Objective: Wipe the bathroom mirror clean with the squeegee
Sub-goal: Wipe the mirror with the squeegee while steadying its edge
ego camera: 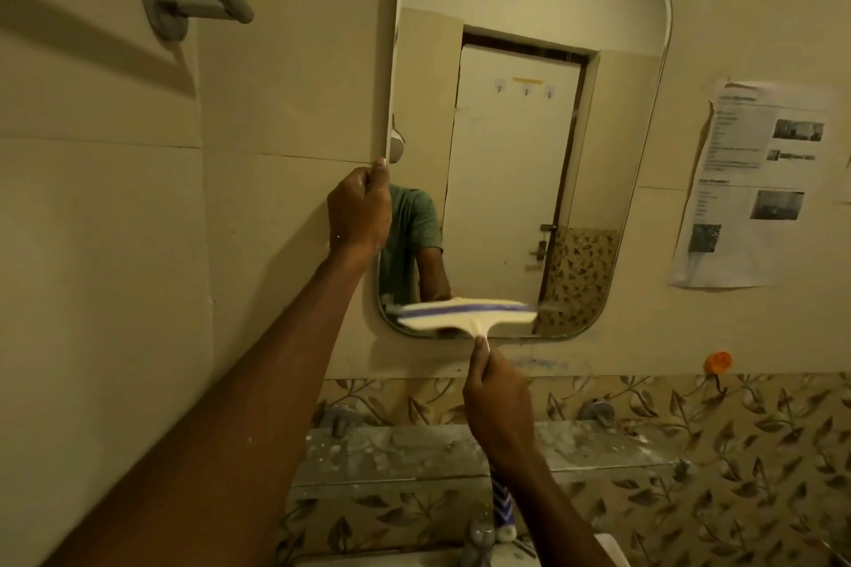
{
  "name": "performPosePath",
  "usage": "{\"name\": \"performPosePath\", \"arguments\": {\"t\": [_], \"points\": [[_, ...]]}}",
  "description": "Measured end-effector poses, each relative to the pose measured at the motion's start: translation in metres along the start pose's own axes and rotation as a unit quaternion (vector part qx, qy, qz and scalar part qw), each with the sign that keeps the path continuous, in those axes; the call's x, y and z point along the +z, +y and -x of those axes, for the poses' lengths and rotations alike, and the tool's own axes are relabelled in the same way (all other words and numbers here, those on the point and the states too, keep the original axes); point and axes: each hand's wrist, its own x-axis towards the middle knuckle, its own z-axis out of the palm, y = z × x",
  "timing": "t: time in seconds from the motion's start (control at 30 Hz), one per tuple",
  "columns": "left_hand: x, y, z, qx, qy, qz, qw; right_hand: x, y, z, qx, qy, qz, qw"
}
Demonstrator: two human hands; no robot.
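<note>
At the mirror (529,129), our left hand (359,212) grips its left edge. Our right hand (497,405) holds the squeegee (465,313) against the lower glass.

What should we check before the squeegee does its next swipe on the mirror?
1. Right hand holding the squeegee handle: ok.
2. Left hand steadying the mirror at its left edge: ok.
3. Blade against the glass: cannot tell, it is blurred.
4. Squeegee at the top for a fresh stroke: not ok, it sits near the bottom edge.
5. Glass free of streaks: cannot tell.
</note>
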Motion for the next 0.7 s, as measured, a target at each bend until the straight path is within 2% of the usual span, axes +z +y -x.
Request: {"name": "performPosePath", "arguments": {"t": [0.1,0.27,0.5,0.6,0.7], "points": [[0.002,0.001,0.001,0.003,0.008,-0.007,1.0,-0.028,0.025,-0.015,0.014,0.011,-0.003,1.0],[0.006,0.001,0.003,-0.005,0.02,-0.003,1.0,-0.098,0.048,-0.087,0.065,0.093,-0.026,0.993],[0.004,0.004,0.005,-0.013,0.019,-0.005,1.0,-0.075,0.088,-0.034,0.117,0.051,-0.017,0.992],[0.0,0.005,0.006,-0.019,0.006,-0.001,1.0,-0.072,0.067,-0.033,0.057,0.039,-0.043,0.997],[-0.005,0.006,0.006,-0.021,-0.01,0.003,1.0,-0.05,0.018,-0.03,-0.04,-0.036,-0.054,0.997]]}}
